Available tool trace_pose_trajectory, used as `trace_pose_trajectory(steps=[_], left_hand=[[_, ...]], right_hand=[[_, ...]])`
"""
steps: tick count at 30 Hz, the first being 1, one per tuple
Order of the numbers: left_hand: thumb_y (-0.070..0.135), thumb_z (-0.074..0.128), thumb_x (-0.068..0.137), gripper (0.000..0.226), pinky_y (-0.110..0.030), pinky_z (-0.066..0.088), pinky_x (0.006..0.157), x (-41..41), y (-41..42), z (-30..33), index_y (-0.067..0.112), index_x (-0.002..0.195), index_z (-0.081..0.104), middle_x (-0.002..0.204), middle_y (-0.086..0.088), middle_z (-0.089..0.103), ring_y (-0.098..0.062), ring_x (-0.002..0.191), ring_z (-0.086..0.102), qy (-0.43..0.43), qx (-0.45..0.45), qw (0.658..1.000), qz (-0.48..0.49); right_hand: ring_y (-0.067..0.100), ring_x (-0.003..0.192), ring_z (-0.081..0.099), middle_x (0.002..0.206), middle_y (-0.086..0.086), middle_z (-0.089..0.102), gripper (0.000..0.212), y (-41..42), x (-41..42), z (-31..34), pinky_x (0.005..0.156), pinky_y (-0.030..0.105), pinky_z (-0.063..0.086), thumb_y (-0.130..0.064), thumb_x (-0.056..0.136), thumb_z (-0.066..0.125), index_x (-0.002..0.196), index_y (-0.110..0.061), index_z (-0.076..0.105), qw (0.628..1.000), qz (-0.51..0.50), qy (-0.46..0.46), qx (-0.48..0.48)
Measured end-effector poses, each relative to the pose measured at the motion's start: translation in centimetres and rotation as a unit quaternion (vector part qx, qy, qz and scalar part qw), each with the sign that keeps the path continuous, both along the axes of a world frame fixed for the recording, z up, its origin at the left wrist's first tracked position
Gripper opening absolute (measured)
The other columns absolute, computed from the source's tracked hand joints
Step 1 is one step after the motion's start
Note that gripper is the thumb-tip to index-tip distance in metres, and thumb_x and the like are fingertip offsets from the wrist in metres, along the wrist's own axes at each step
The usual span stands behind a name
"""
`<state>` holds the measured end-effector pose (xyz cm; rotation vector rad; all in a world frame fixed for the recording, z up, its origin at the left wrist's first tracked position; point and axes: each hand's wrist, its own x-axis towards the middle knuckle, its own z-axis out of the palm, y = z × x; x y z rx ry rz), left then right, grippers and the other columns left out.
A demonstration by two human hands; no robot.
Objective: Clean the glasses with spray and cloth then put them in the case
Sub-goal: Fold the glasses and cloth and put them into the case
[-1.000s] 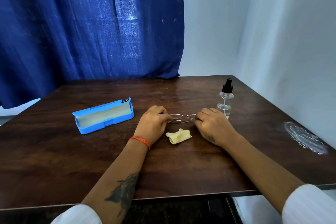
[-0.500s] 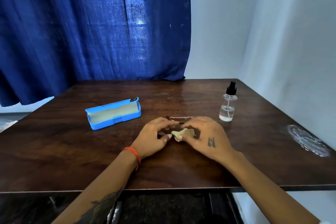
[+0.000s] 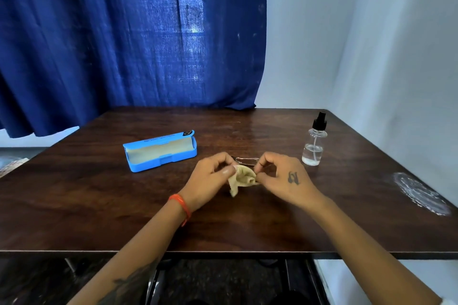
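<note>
Both hands are holding the cloth [image 3: 244,177] just above the bench [image 3: 272,225]. The left hand [image 3: 210,177] is pinching the cloth's left edge and the right hand [image 3: 285,178] is pinching its right edge; each grip is closed on fabric only.

The glasses [image 3: 247,160] are lying folded on the bench at 12 o'clock from the cloth, just beyond the fingertips and untouched. The spray bottle [image 3: 314,145] is standing upright at 2 o'clock from the hands. The case [image 3: 161,151] is lying open and unfilled at 10 o'clock.

Judged progress: early. Whether spraying is done cannot be told; wiping and casing are outstanding.

Materials:
- Cloth: soft, cream, crumpled.
- Glasses: thin metal frame.
- Spray bottle: clear plastic, black pump, little liquid.
- Case: rigid blue shell, pale lining.
- Bench: dark polished wood.
</note>
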<state>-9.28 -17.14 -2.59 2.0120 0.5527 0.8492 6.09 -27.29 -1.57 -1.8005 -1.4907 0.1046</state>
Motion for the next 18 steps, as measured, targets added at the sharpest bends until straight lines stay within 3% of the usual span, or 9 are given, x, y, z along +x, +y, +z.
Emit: trace_pose_trajectory(steps=[3, 6, 8, 11, 15, 18], left_hand=[[0.001, 0.048, 0.088, 0.024, -0.014, 0.044, 0.053, -0.2, 0.0, 1.0, 0.015, 0.069, 0.054, 0.060, 0.010, 0.057, 0.002, 0.057, 0.053, -0.040, -0.116, 0.992, -0.030], [0.005, 0.046, 0.089, 0.024, -0.016, 0.047, 0.048, -0.5, -0.1, 1.7, 0.015, 0.069, 0.054, 0.053, 0.012, 0.059, 0.001, 0.054, 0.058, -0.033, -0.192, 0.979, -0.066], [0.008, 0.046, 0.089, 0.027, -0.018, 0.048, 0.048, -0.7, 0.0, 1.8, 0.018, 0.066, 0.055, 0.053, 0.011, 0.059, 0.000, 0.054, 0.058, -0.029, -0.213, 0.974, -0.073], [0.009, 0.045, 0.088, 0.035, -0.018, 0.046, 0.048, -1.3, 0.5, 1.9, 0.023, 0.057, 0.057, 0.051, 0.012, 0.053, 0.000, 0.050, 0.053, -0.042, -0.237, 0.969, -0.055], [0.007, 0.046, 0.089, 0.030, -0.017, 0.047, 0.047, -2.6, 1.4, 1.9, 0.018, 0.062, 0.054, 0.051, 0.011, 0.057, -0.001, 0.050, 0.055, 0.001, -0.240, 0.969, -0.053], [0.010, 0.054, 0.089, 0.020, -0.021, 0.054, 0.053, -3.4, 2.0, 1.8, 0.014, 0.070, 0.057, 0.066, 0.003, 0.071, -0.009, 0.062, 0.067, 0.071, -0.246, 0.964, -0.068]], right_hand=[[-0.003, 0.070, 0.059, 0.079, -0.007, 0.068, 0.007, -0.5, -0.4, 0.3, 0.064, 0.010, 0.042, -0.022, 0.080, 0.068, 0.083, -0.024, 0.062, 0.992, 0.060, 0.114, 0.012], [0.012, 0.084, 0.065, 0.090, -0.002, 0.071, 0.020, -0.8, -1.1, 0.0, 0.077, 0.025, 0.051, -0.030, 0.080, 0.070, 0.096, -0.021, 0.062, 0.975, 0.104, 0.196, -0.028], [0.014, 0.084, 0.067, 0.089, -0.002, 0.072, 0.012, -0.9, -1.2, -0.2, 0.078, 0.030, 0.051, -0.025, 0.080, 0.071, 0.091, -0.020, 0.066, 0.971, 0.098, 0.212, -0.048], [0.011, 0.068, 0.067, 0.075, 0.001, 0.073, 0.006, -1.3, -0.7, -0.2, 0.065, 0.025, 0.051, -0.016, 0.080, 0.070, 0.078, -0.021, 0.068, 0.962, 0.082, 0.250, -0.077], [0.014, 0.076, 0.071, 0.080, 0.004, 0.075, 0.011, -1.9, 0.7, 0.1, 0.065, 0.022, 0.056, -0.014, 0.086, 0.065, 0.096, -0.015, 0.066, 0.936, 0.095, 0.324, -0.096], [0.013, 0.071, 0.070, 0.083, 0.006, 0.076, 0.018, -2.3, 1.7, 0.6, 0.055, 0.017, 0.053, -0.016, 0.086, 0.064, 0.104, -0.016, 0.064, 0.923, 0.105, 0.349, -0.123]])
